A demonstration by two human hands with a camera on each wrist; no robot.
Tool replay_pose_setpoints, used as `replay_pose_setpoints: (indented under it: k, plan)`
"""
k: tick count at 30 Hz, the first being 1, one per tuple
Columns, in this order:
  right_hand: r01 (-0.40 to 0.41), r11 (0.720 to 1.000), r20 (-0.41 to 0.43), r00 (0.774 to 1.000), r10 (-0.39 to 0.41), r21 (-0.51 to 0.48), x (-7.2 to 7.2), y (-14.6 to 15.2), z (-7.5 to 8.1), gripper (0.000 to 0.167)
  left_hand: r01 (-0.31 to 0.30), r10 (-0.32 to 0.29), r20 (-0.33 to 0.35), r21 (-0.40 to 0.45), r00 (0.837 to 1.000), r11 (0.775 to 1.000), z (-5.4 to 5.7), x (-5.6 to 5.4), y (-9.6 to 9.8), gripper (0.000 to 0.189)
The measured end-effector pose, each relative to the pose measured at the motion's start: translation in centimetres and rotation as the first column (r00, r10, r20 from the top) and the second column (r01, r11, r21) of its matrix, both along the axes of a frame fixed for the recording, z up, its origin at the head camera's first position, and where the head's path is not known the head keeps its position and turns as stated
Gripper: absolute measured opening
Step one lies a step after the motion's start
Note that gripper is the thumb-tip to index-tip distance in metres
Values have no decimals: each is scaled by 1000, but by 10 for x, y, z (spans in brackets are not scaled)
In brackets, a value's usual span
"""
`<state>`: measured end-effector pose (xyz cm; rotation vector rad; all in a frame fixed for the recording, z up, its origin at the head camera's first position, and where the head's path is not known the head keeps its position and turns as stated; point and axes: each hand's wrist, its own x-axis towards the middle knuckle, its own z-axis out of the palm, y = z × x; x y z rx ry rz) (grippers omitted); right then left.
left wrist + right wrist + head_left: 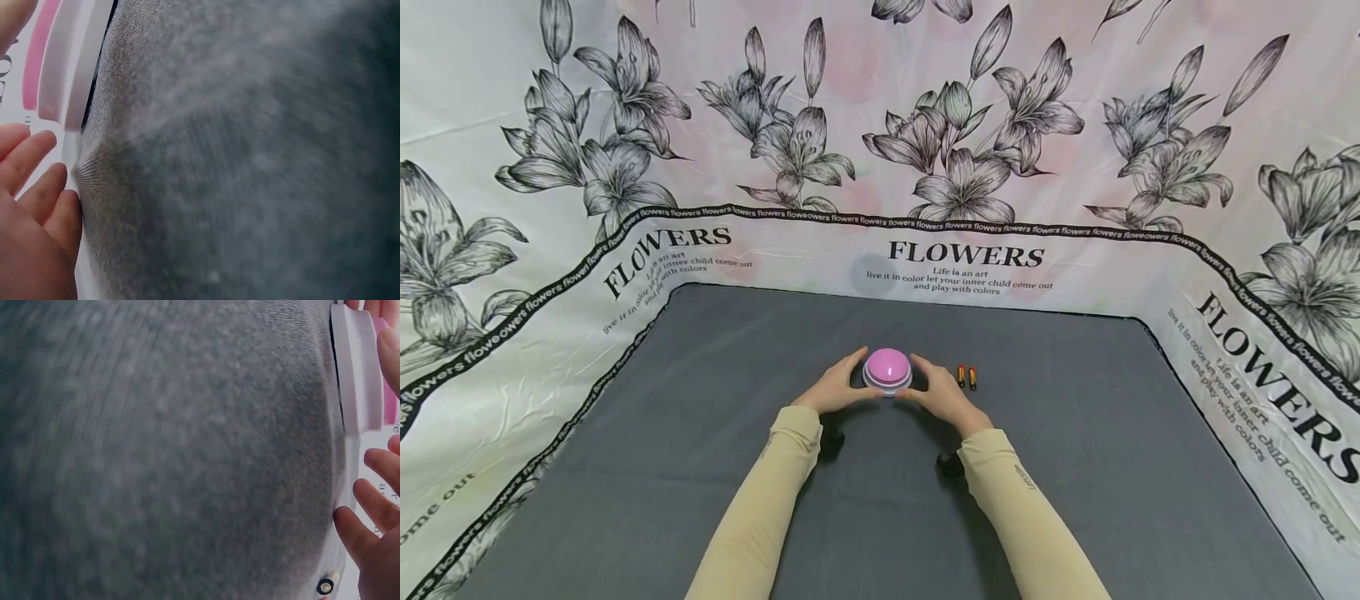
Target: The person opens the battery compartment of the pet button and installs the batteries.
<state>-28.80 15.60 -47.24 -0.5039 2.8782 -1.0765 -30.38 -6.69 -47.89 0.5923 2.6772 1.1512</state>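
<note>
A round push button [887, 367] with a pink dome and a white base stands upright on the grey cloth. My left hand [837, 386] curves around its left side, thumb near the front and fingers toward the back. Mirroring it, my right hand [945, 395] frames the right side. In the left wrist view, the spread fingers [39, 194] lie close beside the white base [72, 69]. The right wrist view has the right fingers [375, 500] spread near the base, with the thumb [390, 356] overlapping the pink dome.
Two small orange-and-black batteries [967, 377] lie just right of my right hand; one battery end [325, 586] appears in the right wrist view. The grey cloth [700, 500] covers the surface. White flower-printed fabric [820, 242] borders it at the back and sides.
</note>
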Motion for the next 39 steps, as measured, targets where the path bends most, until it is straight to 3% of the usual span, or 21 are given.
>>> replay_pose_setpoints:
  k: [10,14,27,32,39]
  plan:
    - [33,999,9,999,-33,5,-4,-5,-4,81,31,-32,26,27,999,999,-2,-2,6,100]
    - [53,998,2,999,-53,35,-3,-5,-6,78,9,-10,34,10,999,1000,-2,-3,9,100]
    - [92,994,-36,995,-90,66,-5,-10,-10,66,-53,53,-50,-4,997,999,-7,-5,13,76]
    - [70,994,-13,998,-69,82,-3,-9,-10,65,-69,69,-62,-5,996,998,-6,-2,15,74]
    - [6,999,19,1000,-5,-38,-4,-3,1,67,-104,105,-59,10,993,995,4,2,15,76]
